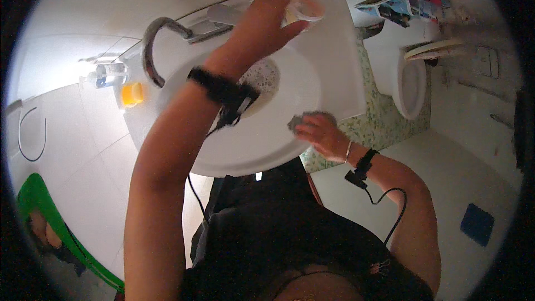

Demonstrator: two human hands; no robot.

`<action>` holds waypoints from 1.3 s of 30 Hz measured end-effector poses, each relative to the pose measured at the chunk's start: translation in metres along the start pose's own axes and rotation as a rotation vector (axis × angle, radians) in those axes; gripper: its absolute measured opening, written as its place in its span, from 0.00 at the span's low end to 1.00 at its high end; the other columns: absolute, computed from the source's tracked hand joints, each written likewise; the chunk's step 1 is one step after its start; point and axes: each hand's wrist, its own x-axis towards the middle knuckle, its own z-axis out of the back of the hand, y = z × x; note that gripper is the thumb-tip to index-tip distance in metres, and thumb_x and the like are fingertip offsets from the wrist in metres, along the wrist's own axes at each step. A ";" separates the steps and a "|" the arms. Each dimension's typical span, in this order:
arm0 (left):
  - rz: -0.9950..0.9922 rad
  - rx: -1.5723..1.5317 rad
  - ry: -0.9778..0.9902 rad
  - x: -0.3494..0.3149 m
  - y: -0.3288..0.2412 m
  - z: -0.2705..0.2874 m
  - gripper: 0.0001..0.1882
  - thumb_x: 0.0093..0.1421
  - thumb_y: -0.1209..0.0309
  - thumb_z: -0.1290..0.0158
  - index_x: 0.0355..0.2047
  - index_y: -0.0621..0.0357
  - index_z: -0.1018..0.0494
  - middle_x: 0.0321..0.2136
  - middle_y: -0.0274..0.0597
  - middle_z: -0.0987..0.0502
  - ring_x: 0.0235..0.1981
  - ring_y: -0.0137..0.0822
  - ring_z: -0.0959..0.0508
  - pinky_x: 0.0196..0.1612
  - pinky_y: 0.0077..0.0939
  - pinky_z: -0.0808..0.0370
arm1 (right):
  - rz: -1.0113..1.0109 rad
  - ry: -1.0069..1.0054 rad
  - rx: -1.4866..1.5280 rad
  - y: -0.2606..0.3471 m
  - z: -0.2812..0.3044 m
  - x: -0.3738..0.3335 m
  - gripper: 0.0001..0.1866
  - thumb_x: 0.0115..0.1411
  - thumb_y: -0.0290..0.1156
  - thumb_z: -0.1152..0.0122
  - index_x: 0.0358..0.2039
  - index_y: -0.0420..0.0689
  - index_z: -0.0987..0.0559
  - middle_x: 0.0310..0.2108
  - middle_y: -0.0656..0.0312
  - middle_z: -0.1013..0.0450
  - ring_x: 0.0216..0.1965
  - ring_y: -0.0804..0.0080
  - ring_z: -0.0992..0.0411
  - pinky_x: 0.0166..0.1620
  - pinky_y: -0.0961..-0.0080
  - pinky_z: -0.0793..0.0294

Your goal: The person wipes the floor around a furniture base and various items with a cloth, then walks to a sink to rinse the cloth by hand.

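Note:
My left hand (273, 14) reaches across to the back of the white washbasin (331, 69), its fingers and thumb spread at a small pale cup (306, 8) with something pinkish in it. Both are blurred, and whether they touch is unclear. At the basin's front right rim, my right hand (322, 135) is closed on a grey scrubbing pad (304, 121). Foamy water (262, 78) shows in the bowl, partly hidden by my left wrist. A curved metal faucet (153, 50) arches over the basin's left side.
An orange-yellow container (132, 94) and a clear bottle (108, 74) stand on the basin's left ledge. To the right is a white toilet (411, 89) with its lid up. A green-rimmed mirror (34, 189) lies far left, and a dark blue square (477, 224) far right.

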 end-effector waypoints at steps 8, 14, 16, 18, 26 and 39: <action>0.755 -0.250 0.012 -0.205 -0.035 0.161 0.19 0.66 0.76 0.49 0.58 0.60 0.30 0.45 0.43 0.21 0.44 0.31 0.20 0.48 0.26 0.23 | 0.608 0.199 0.249 0.068 -0.111 0.108 0.28 0.56 0.23 0.45 0.59 0.52 0.30 0.68 0.65 0.43 0.71 0.56 0.52 0.68 0.52 0.46; 1.105 -0.211 -0.332 -0.356 -0.053 0.191 0.16 0.68 0.73 0.50 0.55 0.62 0.29 0.39 0.43 0.19 0.41 0.33 0.19 0.46 0.28 0.22 | 0.619 0.098 0.021 0.141 -0.171 0.275 0.25 0.60 0.31 0.47 0.60 0.50 0.30 0.66 0.62 0.41 0.71 0.59 0.52 0.71 0.54 0.55; 1.191 -0.180 -0.373 -0.376 -0.062 0.194 0.16 0.69 0.72 0.51 0.54 0.64 0.29 0.39 0.43 0.19 0.41 0.33 0.20 0.47 0.28 0.23 | 0.601 0.085 -0.049 0.159 -0.180 0.333 0.25 0.61 0.31 0.47 0.61 0.50 0.30 0.64 0.63 0.39 0.71 0.60 0.53 0.71 0.55 0.56; 1.255 -0.291 -0.448 -0.385 -0.067 0.189 0.15 0.69 0.72 0.52 0.53 0.64 0.28 0.38 0.44 0.20 0.39 0.33 0.20 0.46 0.27 0.23 | 0.617 0.016 -0.050 0.159 -0.188 0.379 0.22 0.64 0.31 0.51 0.59 0.51 0.28 0.64 0.64 0.38 0.70 0.61 0.50 0.71 0.57 0.57; 1.291 -0.310 -0.391 -0.411 -0.066 0.168 0.15 0.67 0.76 0.52 0.53 0.63 0.28 0.37 0.42 0.20 0.38 0.32 0.19 0.45 0.27 0.22 | 0.611 -0.380 -0.006 0.084 -0.159 0.418 0.15 0.55 0.27 0.45 0.44 0.49 0.20 0.50 0.64 0.28 0.58 0.60 0.35 0.61 0.60 0.36; 1.278 -0.380 -0.370 -0.392 -0.063 0.148 0.15 0.70 0.71 0.53 0.54 0.62 0.28 0.38 0.43 0.21 0.40 0.31 0.21 0.46 0.28 0.22 | 0.166 -0.530 -0.378 -0.019 -0.065 0.451 0.22 0.56 0.22 0.50 0.52 0.48 0.25 0.56 0.58 0.31 0.57 0.52 0.35 0.59 0.54 0.35</action>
